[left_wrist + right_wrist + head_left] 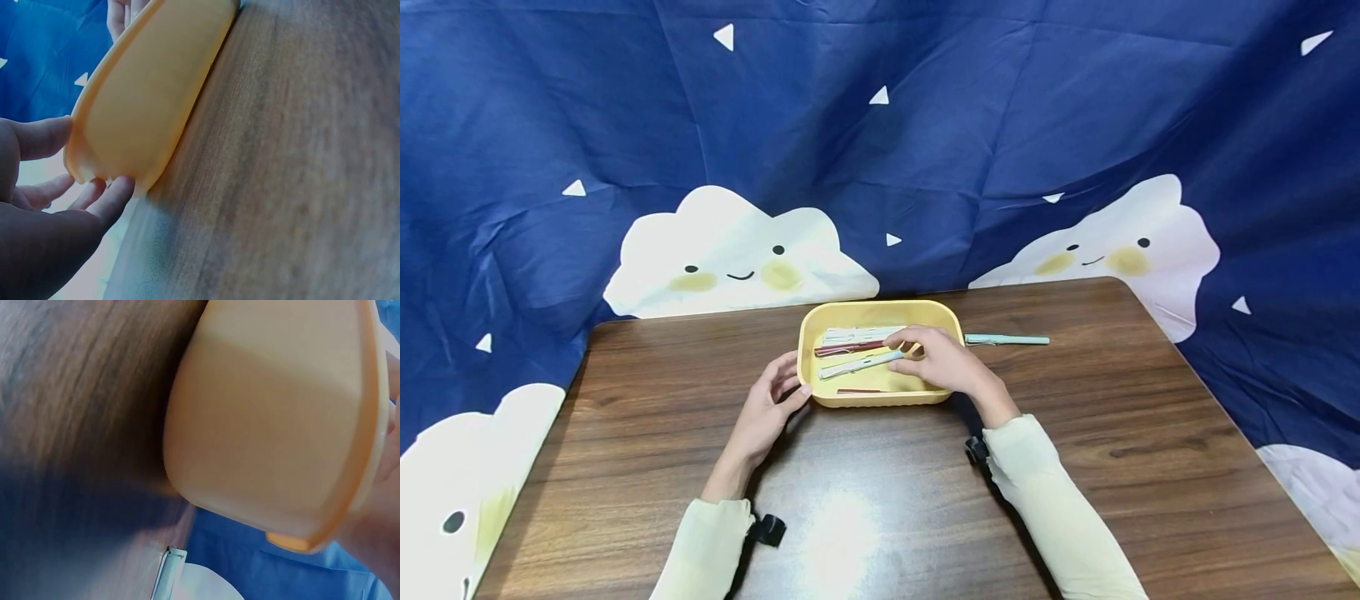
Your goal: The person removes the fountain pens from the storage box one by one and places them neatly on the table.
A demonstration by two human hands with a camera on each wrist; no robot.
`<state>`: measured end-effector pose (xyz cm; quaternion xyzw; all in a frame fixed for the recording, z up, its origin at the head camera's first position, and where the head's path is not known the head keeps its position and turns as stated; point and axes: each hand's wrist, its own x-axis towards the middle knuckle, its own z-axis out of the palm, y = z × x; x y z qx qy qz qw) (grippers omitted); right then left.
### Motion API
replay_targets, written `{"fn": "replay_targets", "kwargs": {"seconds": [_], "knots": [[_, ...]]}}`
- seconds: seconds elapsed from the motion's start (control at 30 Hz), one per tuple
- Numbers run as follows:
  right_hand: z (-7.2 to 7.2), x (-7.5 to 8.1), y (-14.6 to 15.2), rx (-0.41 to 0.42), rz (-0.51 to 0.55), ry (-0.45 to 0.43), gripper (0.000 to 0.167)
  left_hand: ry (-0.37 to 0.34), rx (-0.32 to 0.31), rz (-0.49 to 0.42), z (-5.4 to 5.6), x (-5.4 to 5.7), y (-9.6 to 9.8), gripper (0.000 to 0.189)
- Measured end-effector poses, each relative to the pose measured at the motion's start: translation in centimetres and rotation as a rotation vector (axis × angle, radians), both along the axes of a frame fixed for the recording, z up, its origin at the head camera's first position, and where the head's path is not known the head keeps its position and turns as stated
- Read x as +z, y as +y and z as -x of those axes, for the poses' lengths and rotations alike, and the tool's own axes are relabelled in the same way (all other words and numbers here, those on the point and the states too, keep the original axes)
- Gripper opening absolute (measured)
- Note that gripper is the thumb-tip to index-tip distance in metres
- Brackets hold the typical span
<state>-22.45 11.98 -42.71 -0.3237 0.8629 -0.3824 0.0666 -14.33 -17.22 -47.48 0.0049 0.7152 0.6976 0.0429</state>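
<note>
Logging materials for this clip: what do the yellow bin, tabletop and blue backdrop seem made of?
Yellow bin: probably molded plastic, satin; its walls look smooth, its corners rounded.
Tabletop: wood or wood-look laminate, semi-gloss; brown grain and bright glare show, but not which.
Blue backdrop: likely printed fabric, mostly matte, given its creases and soft folds.

tray (887, 400): yellow | inner pen (850, 347): dark red | outer pen (1015, 340): pale teal | table (662, 400): brown woodgrain | backdrop (940, 75): navy, white clouds (737, 254)
</note>
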Motion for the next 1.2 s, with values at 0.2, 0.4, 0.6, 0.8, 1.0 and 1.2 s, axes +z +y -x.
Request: {"fn": "replay_targets", "kwargs": {"seconds": [0.2, 0.4, 0.6, 0.8, 1.0, 1.2], "knots": [[0.2, -0.7, -0.3, -0.018, -0.02, 0.004, 0.032, 0.001, 0.004, -0.005, 0.0, -0.1, 0.1, 0.06], [0.3, -1.0, -0.7, -0.02, -0.03, -0.009, 0.031, 0.004, 0.002, -0.005, 0.0, -0.2, 0.1, 0.059], [0.7, -1.3, -1.1, -0.006, -0.042, -0.013, 0.032, 0.004, 0.004, -0.002, 0.1, -0.2, 0.1, 0.06], [1.0, -1.5, -1.5, -0.008, -0.041, -0.021, 0.034, 0.01, 0.012, -0.004, 0.1, 0.2, 0.1, 0.06], [1.3, -1.8, -1.8, -0.013, -0.048, -0.047, 0.031, 0.005, 0.01, -0.005, 0.0, 0.2, 0.1, 0.06], [1.6, -2.2, -2.1, -0.018, -0.078, -0.027, 0.026, 0.001, 0.003, -0.008, 0.0, 0.1, 0.1, 0.06]]}}
